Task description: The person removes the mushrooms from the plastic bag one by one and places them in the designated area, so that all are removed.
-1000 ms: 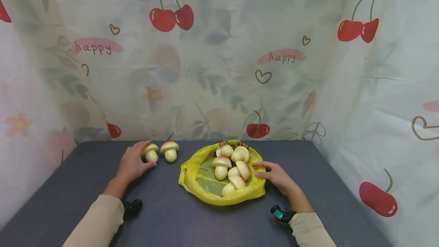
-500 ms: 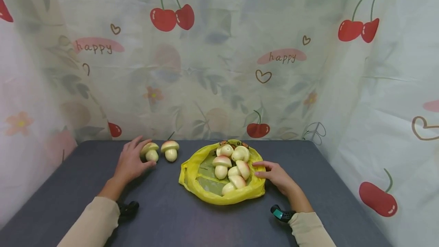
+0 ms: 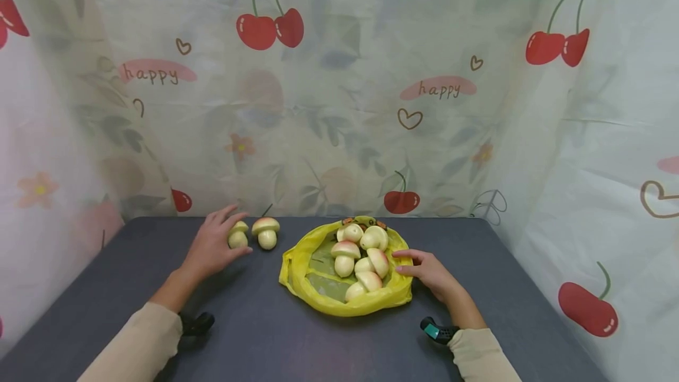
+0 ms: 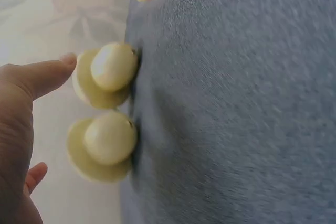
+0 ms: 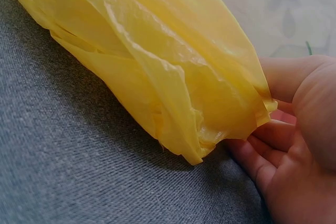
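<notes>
My left hand (image 3: 212, 247) hovers with fingers and thumb spread about the left toy mushroom (image 3: 238, 236) at the table's back edge. That mushroom stands upright, partly hidden by the fingers. Just right of it stands a second toy mushroom (image 3: 266, 232). In the left wrist view the thumb points at the upper mushroom (image 4: 113, 66), and a gap shows between the hand and the lower one (image 4: 109, 139). My right hand (image 3: 431, 276) pinches the right rim of a yellow plastic bag (image 5: 152, 72), thumb inside and fingers outside. Several toy mushrooms (image 3: 345, 258) lie in the bag.
The bag sits spread wide on the dark grey table (image 3: 297, 346). A printed curtain (image 3: 339, 134) with cherries closes off the back and both sides, close behind the two standing mushrooms.
My left hand has lifted slightly and opened wider, its fingers rising away from the left mushroom. Both loose mushrooms stay in place. The right hand and bag hold still; the head view shifted slightly.
</notes>
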Demonstrator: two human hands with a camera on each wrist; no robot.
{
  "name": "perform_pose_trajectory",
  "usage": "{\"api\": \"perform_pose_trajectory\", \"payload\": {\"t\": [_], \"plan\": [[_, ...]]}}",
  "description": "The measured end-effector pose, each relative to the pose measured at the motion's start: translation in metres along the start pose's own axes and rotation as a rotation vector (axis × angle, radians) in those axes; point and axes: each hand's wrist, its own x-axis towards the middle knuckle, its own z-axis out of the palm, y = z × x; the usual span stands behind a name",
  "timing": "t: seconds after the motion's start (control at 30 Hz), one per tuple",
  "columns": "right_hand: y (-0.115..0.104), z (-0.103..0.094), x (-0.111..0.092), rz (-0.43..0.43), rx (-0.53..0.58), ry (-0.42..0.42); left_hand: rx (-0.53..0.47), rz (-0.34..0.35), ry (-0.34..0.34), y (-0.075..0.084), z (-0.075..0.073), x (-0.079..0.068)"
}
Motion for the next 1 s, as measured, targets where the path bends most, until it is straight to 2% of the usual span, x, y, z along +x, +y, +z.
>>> {"api": "perform_pose_trajectory", "payload": {"t": [0.37,0.53,1.0], "plan": [[0.0,0.0,0.0,0.003,-0.009,0.0,-0.009,0.126,-0.128,0.033,-0.003,0.028],[0.0,-0.001,0.0,0.007,-0.01,-0.001,-0.065,0.134,-0.23,0.055,-0.002,0.043],[0.0,-0.002,0.0,0.008,-0.028,-0.004,-0.161,0.204,-0.441,0.118,0.03,0.074]]}}
